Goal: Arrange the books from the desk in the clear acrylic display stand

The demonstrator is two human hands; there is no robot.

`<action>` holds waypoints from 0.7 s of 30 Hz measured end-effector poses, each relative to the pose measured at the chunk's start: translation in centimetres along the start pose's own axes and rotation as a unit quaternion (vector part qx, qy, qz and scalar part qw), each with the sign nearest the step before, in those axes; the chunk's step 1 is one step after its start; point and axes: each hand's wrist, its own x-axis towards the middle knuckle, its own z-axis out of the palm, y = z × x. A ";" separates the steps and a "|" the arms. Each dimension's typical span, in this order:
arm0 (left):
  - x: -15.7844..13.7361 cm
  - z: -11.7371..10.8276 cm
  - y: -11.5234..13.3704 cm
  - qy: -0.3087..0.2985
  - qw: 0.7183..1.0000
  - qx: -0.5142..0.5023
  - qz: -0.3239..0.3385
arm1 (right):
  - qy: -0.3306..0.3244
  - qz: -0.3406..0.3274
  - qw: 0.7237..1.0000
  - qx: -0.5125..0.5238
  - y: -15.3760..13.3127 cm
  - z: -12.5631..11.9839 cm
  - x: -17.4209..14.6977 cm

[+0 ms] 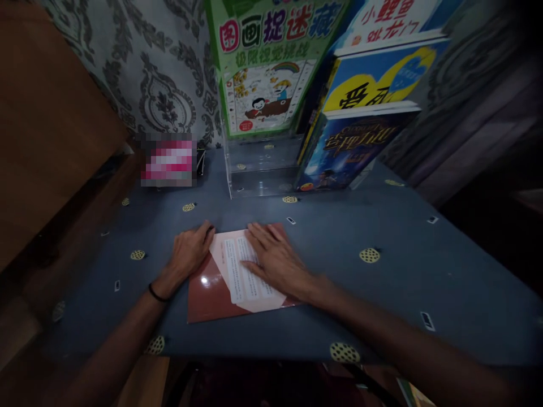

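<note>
A thin reddish-brown book [207, 299] lies flat and closed on the table, a pale panel of small printed text across its cover. My left hand [192, 249], with a black band at the wrist, has its fingers curled in at the book's far left corner; the fingertips are partly hidden. Across the right part of the cover rests my right hand [274, 257], palm down, fingers stretched out and thumb apart. It covers some of the text.
The table has a blue-grey cloth [407, 282] with yellow pineapple prints. Behind the book stands a clear acrylic rack [263, 181], holding a green picture book [267, 73] and, to the right, a dark blue book [356, 147]. A blurred pink item [168, 161] sits back left.
</note>
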 end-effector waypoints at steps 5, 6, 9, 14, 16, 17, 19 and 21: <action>-0.1 0.1 0.1 0.007 1.000 0.005 -0.001 | 0.024 0.067 0.997 -0.039 3.0 -0.3 -1.7; -0.1 0.0 0.1 0.004 1.000 0.011 -0.003 | 0.027 0.067 0.997 -0.039 3.2 -0.3 -1.8; -0.1 -0.4 0.4 0.000 1.000 0.029 -0.005 | 0.040 0.059 0.997 -0.028 3.4 -0.3 -1.9; 0.1 -0.8 0.9 0.012 0.998 0.048 0.033 | 0.063 0.065 0.996 -0.017 3.1 -0.4 -1.6; 0.2 -0.5 1.4 0.042 0.994 0.054 0.085 | 0.063 0.067 0.996 -0.017 3.0 -0.4 -1.6; 0.2 -0.2 1.7 0.060 0.990 0.051 0.118 | 0.063 0.068 0.996 -0.016 3.0 -0.5 -1.6; 0.1 0.4 2.5 0.094 0.976 0.026 0.193 | 0.061 0.070 0.996 -0.017 3.0 -0.6 -1.6; -0.1 1.2 3.2 0.115 0.957 -0.014 0.265 | 0.060 0.068 0.996 -0.017 3.0 -0.6 -1.6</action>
